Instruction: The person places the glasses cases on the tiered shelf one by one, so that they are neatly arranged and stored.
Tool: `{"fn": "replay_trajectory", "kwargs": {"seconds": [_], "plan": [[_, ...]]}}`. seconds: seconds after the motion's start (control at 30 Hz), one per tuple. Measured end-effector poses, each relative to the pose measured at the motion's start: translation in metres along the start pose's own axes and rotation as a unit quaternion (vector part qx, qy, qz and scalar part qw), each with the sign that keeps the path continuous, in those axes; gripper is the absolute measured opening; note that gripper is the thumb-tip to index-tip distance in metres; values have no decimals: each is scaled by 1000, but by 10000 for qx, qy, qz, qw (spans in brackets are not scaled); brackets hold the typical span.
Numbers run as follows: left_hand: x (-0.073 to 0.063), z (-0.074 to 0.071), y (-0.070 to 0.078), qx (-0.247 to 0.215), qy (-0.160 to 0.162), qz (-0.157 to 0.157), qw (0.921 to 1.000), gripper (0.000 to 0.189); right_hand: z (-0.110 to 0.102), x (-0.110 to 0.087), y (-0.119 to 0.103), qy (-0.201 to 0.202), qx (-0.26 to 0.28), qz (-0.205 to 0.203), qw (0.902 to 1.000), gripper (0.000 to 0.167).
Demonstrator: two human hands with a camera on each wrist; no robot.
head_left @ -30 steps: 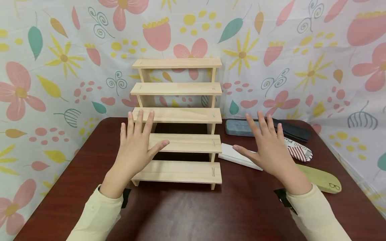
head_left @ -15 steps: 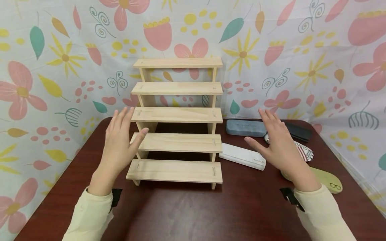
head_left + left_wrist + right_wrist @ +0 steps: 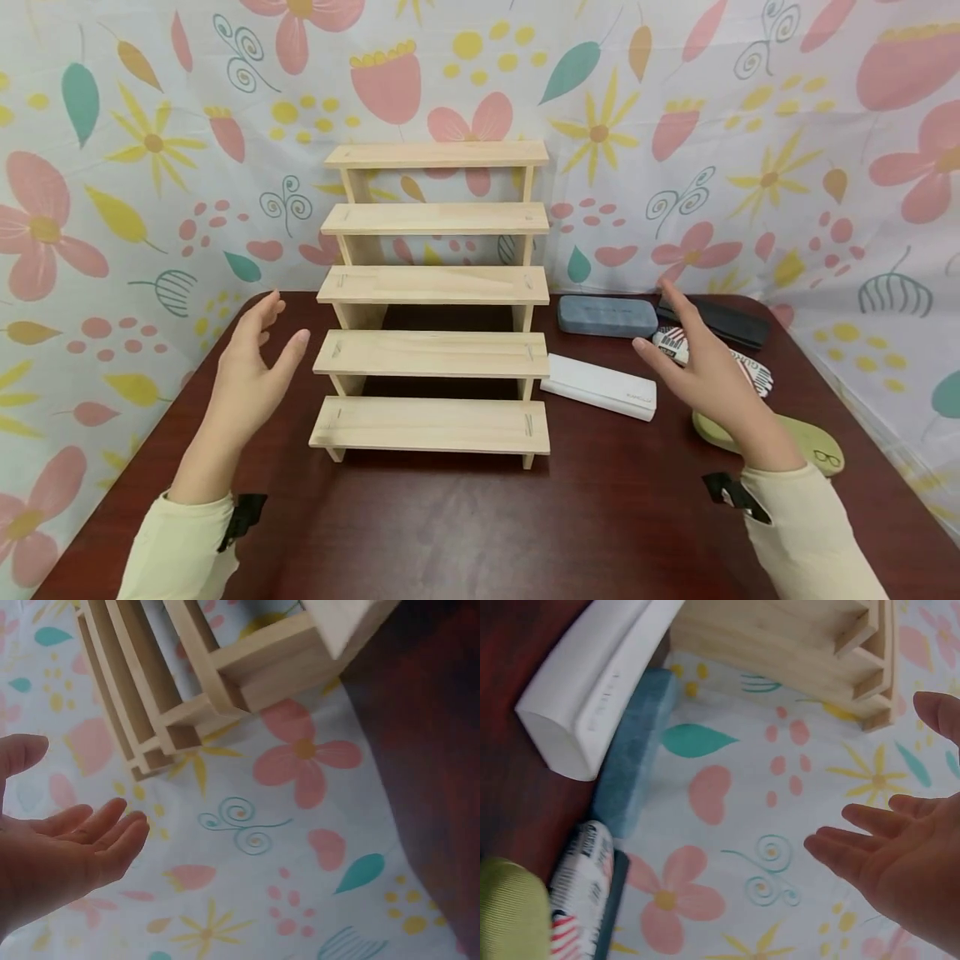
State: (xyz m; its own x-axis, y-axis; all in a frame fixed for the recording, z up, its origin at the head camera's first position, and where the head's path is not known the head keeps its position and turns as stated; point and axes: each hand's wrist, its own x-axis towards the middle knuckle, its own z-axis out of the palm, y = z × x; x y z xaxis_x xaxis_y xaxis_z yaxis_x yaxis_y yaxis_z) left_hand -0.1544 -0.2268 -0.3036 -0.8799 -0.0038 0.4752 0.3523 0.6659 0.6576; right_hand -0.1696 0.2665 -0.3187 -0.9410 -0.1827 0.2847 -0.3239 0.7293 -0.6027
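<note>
My left hand (image 3: 243, 379) hovers left of a pale wooden stepped rack (image 3: 431, 358), thumb apart from relaxed fingers, holding nothing. On the other side my right hand (image 3: 712, 379) is held above the table, also holding nothing. Beneath and around it lie several glasses cases: a white one (image 3: 600, 387), a blue-grey one (image 3: 607, 317), a black one (image 3: 723, 323), a patterned one (image 3: 757, 375) and a green one (image 3: 806, 442) with a small glasses print. My right hand and forearm partly cover the patterned and green cases. In the right wrist view, my right hand (image 3: 907, 862) touches no case.
The dark reddish wooden table (image 3: 450, 533) carries everything. Behind it hangs a white cloth (image 3: 480, 75) printed with flowers and leaves. The rack stands left of the cases, its right side close to the white case's end.
Both hands have moved apart: the left one moved left, off the front of the rack, and the right one moved to the right. They have turned from palms forward toward palms facing each other.
</note>
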Motion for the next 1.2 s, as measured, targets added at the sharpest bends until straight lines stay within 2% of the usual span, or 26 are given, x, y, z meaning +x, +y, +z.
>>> {"fn": "replay_trajectory", "kwargs": {"seconds": [0.13,0.27,0.43,0.53,0.87,1.0,1.2], "plan": [[-5,-5,-9,-262,-195,-367,9988,61,4,-3,11,-96,556,77,9984,80],[-10,-9,-17,-459,-464,-912,9937,63,8,-3,22,-180,1056,115,9942,79],[-14,-7,-27,-707,-1023,-1643,9785,67,12,-6,35,-388,1387,350,9890,77],[-16,-5,-33,-976,-1275,-1954,9675,68,15,-8,41,-477,1497,421,9867,77],[-21,3,-54,-2140,-1609,-2539,9294,70,17,-11,48,-805,1755,862,9774,78],[-24,7,-62,-2360,-1843,-2663,9162,68,20,-12,53,-914,1991,1046,9701,79],[-26,14,-70,-2528,-2196,-2735,9017,67,23,-13,58,-1090,2376,1231,9573,82]]}}
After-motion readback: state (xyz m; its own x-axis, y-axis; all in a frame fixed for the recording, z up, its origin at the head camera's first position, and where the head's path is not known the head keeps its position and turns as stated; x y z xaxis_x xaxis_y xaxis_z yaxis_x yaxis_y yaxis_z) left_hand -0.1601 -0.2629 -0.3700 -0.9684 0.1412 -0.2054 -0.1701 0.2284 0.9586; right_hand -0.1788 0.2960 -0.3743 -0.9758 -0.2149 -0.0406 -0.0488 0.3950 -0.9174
